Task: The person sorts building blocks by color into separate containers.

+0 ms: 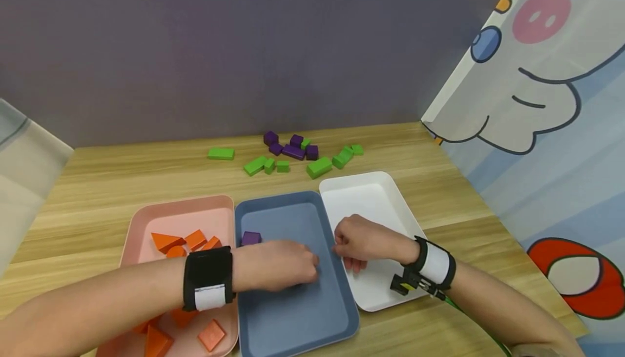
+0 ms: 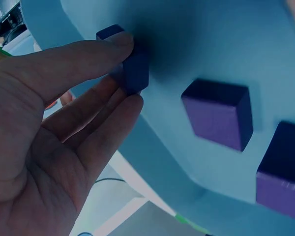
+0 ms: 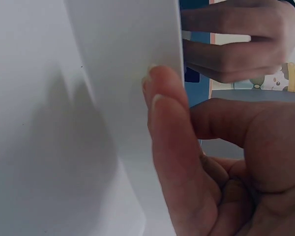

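Observation:
My left hand [image 1: 280, 265] reaches over the blue tray [image 1: 298, 330]. Its thumb and fingertips pinch a dark purple block [image 2: 136, 71] low over the tray floor. Beside that one, a purple cube-like block [image 2: 217, 114] and another purple block [image 2: 285, 172] sit in the tray. In the head view, one purple block [image 1: 251, 238] shows past the wrist, and the pinched one is hidden under the hand. My right hand [image 1: 363, 238] is at the left side of the white tray [image 1: 376, 183], its thumb and fingers pinching the rim, fingers on the inner side.
On the left, a pink tray [image 1: 183, 205] contains several orange blocks [image 1: 167, 242]. Behind the trays lie several green blocks [image 1: 319, 167] and several purple blocks [image 1: 293, 152]. A grey wall [image 1: 219, 53] bounds the table at the back.

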A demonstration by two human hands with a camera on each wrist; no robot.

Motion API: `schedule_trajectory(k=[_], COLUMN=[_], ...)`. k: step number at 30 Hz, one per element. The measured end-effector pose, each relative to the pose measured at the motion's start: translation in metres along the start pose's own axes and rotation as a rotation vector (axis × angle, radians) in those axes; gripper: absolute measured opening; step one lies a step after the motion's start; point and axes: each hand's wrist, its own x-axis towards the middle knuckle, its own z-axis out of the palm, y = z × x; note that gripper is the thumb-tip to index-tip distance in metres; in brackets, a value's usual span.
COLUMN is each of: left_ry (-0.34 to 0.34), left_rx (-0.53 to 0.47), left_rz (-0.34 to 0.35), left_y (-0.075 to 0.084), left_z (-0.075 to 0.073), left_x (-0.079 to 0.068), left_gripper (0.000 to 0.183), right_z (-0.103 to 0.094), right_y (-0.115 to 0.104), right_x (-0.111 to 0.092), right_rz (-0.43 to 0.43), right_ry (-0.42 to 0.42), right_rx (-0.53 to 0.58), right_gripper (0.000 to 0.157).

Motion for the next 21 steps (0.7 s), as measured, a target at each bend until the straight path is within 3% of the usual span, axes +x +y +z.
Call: schedule_trajectory(k=[6,12,16,21], left_ry=[-0.022,-0.032,-0.059,-0.04], left_rx=[0.003,-0.119,-0.224,-0.271], left_rz=[-0.003,0.005,-0.025,-0.101], left_y=[0.002,-0.005,-0.015,-0.032], left_z=[0.004,0.002,-0.003,-0.011], left_x=[0.0,-0.001,-0.001,-0.005], left_gripper=[0.012,0.022,0.028,0.031], right_z=[0.0,0.0,0.0,0.0], right_y=[0.001,0.002,0.001,0.001], right_x=[0.0,0.0,0.0,0.0], right_rz=[-0.009,-0.014,-0.005,0.003], right_ry=[0.002,0.002,-0.001,-0.002], right_rx=[0.0,-0.003,0.001,-0.001], right_gripper=[0.028,0.028,0.027,0.027])
